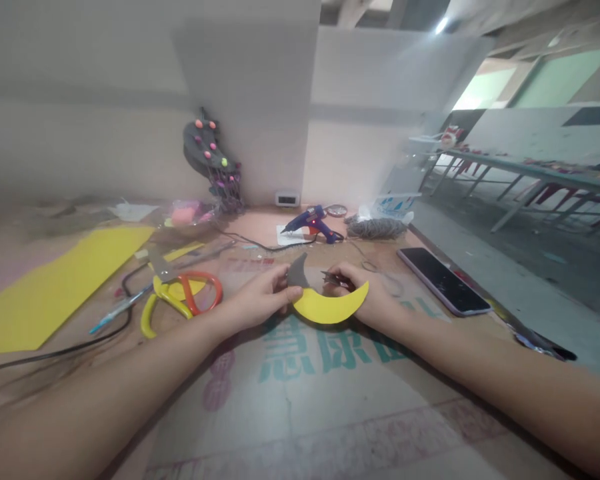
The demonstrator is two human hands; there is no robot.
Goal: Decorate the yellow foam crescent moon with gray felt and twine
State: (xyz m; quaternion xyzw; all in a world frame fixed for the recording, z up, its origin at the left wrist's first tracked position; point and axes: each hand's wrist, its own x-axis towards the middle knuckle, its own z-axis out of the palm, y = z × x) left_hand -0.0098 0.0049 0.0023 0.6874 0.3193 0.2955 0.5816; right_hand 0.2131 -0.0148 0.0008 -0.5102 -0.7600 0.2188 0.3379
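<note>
A crescent-moon cutout point(330, 308), yellow along its lower curve and grey at its upper left horn, is held up above the cardboard. My left hand point(267, 293) pinches it at the left, thumb on the front and fingers behind. In my right hand point(363, 297), behind the cutout's right horn, is a small dark tool with pointed tips point(335, 279), looking like small snips; the fingers wrap round it. Part of the tool is hidden by the hand and the cutout. Whether its tips touch the grey part, I cannot tell.
Yellow-and-orange-handled scissors point(180, 293), a blue-tipped pen point(120, 310) and a yellow sheet point(65, 287) lie left. Behind are a blue glue gun point(310, 220), grey yarn point(375, 228) and a decorated grey moon point(205, 150). A phone point(443, 280) lies right, near the table edge.
</note>
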